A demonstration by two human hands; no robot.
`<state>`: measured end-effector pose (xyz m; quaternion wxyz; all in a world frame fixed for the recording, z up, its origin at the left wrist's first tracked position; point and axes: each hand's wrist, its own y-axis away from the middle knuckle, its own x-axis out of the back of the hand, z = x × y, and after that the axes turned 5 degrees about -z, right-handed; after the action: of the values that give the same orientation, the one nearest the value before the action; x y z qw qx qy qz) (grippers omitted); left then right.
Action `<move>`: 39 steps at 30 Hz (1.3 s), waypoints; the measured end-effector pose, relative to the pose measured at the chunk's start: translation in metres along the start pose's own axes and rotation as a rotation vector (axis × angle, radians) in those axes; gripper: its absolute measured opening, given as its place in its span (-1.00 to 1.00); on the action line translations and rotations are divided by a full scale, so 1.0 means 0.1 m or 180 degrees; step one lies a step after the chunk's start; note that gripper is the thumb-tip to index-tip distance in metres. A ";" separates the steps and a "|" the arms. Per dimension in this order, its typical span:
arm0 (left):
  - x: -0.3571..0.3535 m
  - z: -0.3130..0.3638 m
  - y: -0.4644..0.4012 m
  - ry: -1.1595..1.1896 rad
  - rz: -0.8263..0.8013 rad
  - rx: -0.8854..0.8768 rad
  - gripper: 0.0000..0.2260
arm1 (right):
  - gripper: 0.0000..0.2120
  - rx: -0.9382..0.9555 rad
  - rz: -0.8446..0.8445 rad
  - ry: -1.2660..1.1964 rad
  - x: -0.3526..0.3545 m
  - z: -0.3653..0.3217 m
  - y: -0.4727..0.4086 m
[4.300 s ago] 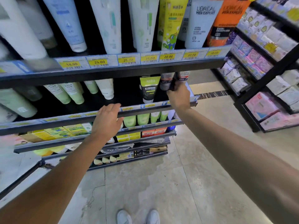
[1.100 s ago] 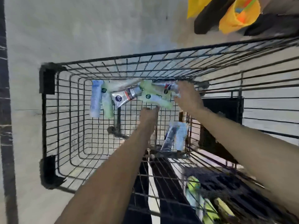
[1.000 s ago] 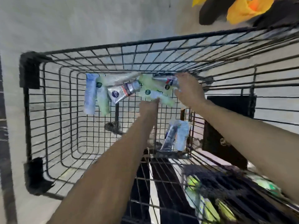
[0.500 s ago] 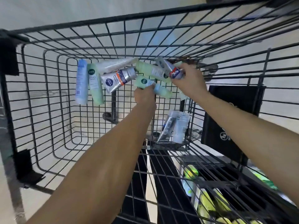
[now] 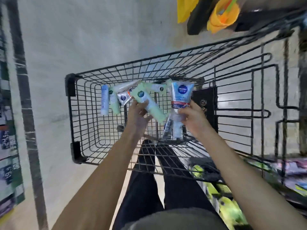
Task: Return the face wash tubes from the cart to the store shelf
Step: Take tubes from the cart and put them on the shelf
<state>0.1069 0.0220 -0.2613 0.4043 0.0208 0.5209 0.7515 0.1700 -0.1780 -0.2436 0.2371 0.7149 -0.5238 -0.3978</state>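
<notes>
While both hands reach down into the wire cart point(image 5: 86, 123), each lifts one tube clear of the basket, presumably so two go back to the shelf in a single trip. Left hand point(image 5: 138, 116): fingers curled around the lower body of a pale green tube point(image 5: 147, 103), which slants with its flat crimped end far and to the left, round blue logo facing up. Right hand point(image 5: 191, 117): fingers and thumb pinch a silver-blue tube point(image 5: 181, 95) near its cap end, held nearly upright, wide crimped end on the far side, red band across the label. Remaining stock, far left of the cart floor: light blue tube point(image 5: 104, 100), green tube point(image 5: 114, 102), silver tube point(image 5: 123, 99), white tube point(image 5: 126, 86) and another pale green one point(image 5: 158, 87), lying loosely overlapped. Two further tubes point(image 5: 172, 128) stand propped against the near wall, below the right hand. Material: soft squeezable plastic, glossy, flattened at one end, easily gripped. Cart: black coated wire grid, rigid. The store shelf shows only as a blurred edge point(image 5: 10, 146) at far left, well apart from both held tubes.
</notes>
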 end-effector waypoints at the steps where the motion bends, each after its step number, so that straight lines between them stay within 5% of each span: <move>1: -0.08 0.10 0.21 -0.0093 -0.0073 -0.0091 -0.59 | -0.62 0.0122 -0.0034 0.0000 -0.05 -0.10 0.19; 13: -0.69 0.85 1.97 -0.1310 -0.1067 -0.0495 -0.74 | -0.54 0.1177 0.0163 0.0024 -0.76 -0.72 2.00; 16: -0.65 0.93 2.20 -0.1597 -0.1291 -0.0445 -0.57 | -0.63 0.1396 0.0378 0.0010 -0.89 -0.63 2.33; 30: -0.34 0.58 3.00 -0.2762 -0.2634 -0.0092 -0.67 | -0.71 0.1943 0.1973 -0.1158 -1.25 0.79 3.53; 39: -0.25 -0.23 3.62 -0.3180 -0.3536 0.0391 -0.54 | -0.70 0.2455 0.2736 -0.1861 -1.29 1.78 4.50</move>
<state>-0.0992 -0.0585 0.0274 0.9107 0.1161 0.2502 0.3074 -0.2449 -0.1961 0.0367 -0.0510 0.3374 -0.9117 -0.2289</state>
